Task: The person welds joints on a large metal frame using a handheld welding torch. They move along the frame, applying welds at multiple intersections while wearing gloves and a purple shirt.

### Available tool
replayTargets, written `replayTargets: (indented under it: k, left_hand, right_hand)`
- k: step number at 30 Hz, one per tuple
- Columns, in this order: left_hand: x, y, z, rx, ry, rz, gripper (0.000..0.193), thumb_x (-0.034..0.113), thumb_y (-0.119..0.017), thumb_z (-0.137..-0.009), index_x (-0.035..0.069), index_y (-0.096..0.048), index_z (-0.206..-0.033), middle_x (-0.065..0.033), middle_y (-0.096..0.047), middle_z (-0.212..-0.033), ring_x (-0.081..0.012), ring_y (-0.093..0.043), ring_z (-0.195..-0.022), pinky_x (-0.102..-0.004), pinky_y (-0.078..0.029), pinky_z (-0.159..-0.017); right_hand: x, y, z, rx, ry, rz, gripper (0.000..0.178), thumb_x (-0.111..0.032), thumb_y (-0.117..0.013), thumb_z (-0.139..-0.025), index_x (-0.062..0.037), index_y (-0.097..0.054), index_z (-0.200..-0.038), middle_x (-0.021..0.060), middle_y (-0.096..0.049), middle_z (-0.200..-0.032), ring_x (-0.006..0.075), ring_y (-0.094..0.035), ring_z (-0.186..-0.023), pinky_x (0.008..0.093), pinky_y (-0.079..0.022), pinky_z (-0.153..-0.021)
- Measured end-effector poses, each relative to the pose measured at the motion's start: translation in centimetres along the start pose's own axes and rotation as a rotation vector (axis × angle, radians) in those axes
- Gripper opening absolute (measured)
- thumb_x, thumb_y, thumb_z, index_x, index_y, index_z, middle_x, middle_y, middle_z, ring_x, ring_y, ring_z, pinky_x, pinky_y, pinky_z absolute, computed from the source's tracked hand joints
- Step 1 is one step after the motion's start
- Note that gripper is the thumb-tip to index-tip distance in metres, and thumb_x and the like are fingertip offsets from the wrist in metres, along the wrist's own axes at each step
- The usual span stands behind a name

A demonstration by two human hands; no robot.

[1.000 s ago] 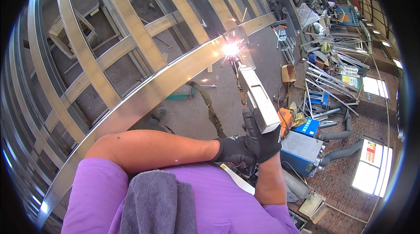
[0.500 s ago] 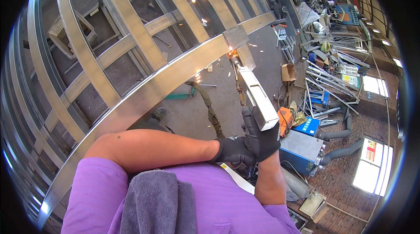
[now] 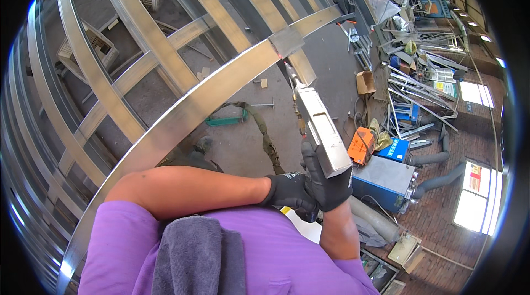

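Note:
In a black glove, my right hand [image 3: 331, 182] grips a handheld laser welding gun [image 3: 323, 129] with a boxy silver-white body and a slim brass-coloured nozzle. The nozzle tip, with a small red spot of light near it, is by the joint between a curved metal rail [image 3: 221, 93] and a short square metal tube piece [image 3: 301, 63]. My left hand [image 3: 292, 193], also in a black glove, lies against the right hand's wrist with its fingers curled; what they hold is hidden. The rail belongs to a large frame of metal bars [image 3: 124, 77].
Under the frame are plastic crates [image 3: 88, 52] and a green clamp-like tool [image 3: 227, 121] on the floor. To the right stand a blue-and-grey machine [image 3: 383, 182], an orange box [image 3: 361, 145] and a heap of metal profiles [image 3: 419, 107]. A hose [image 3: 262, 129] runs below my arms.
Sparks at the nozzle and around the rail have stopped, leaving a small red spot. The view has shifted slightly; both hands keep nearly the same pose on the gun.

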State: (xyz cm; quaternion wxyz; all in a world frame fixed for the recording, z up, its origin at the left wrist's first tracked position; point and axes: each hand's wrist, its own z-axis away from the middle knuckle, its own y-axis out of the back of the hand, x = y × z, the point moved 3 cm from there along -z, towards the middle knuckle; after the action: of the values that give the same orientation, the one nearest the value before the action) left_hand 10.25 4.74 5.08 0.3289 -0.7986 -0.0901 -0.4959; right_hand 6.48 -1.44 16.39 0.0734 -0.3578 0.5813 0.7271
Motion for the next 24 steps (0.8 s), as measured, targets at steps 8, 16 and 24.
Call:
replayTargets:
  k: [8, 16, 24]
  left_hand:
    - [0.5, 0.5, 0.6, 0.145, -0.093, 0.078, 0.024, 0.026, -0.07, -0.087, 0.003, -0.075, -0.094, -0.0097, -0.076, -0.09, -0.0196, -0.072, -0.082, -0.0346, -0.058, -0.078]
    - [1.0, 0.9, 0.5, 0.167, -0.075, 0.115, 0.022, 0.023, -0.07, -0.085, 0.003, -0.075, -0.093, -0.0091, -0.075, -0.088, -0.0184, -0.07, -0.079, -0.0336, -0.057, -0.074]
    - [0.8, 0.7, 0.5, 0.179, -0.068, 0.143, 0.02, 0.019, -0.071, -0.084, 0.003, -0.075, -0.096, -0.009, -0.074, -0.088, -0.0184, -0.069, -0.077, -0.0334, -0.056, -0.072]
  right_hand:
    - [0.3, -0.6, -1.0, -0.113, -0.079, -0.035, 0.062, -0.009, -0.072, -0.092, 0.0051, -0.048, -0.147, 0.0208, -0.068, -0.129, 0.0281, -0.07, -0.113, 0.0382, -0.055, -0.095]
    - [0.9, -1.1, -1.4, -0.093, -0.171, -0.161, 0.061, -0.011, -0.073, -0.092, 0.0041, -0.048, -0.146, 0.02, -0.07, -0.123, 0.0281, -0.072, -0.107, 0.0377, -0.057, -0.09]
    - [0.5, -0.8, -1.6, -0.086, -0.1, -0.024, 0.055, -0.012, -0.073, -0.094, 0.0033, -0.052, -0.143, 0.0174, -0.071, -0.117, 0.0275, -0.071, -0.1, 0.0366, -0.056, -0.085]
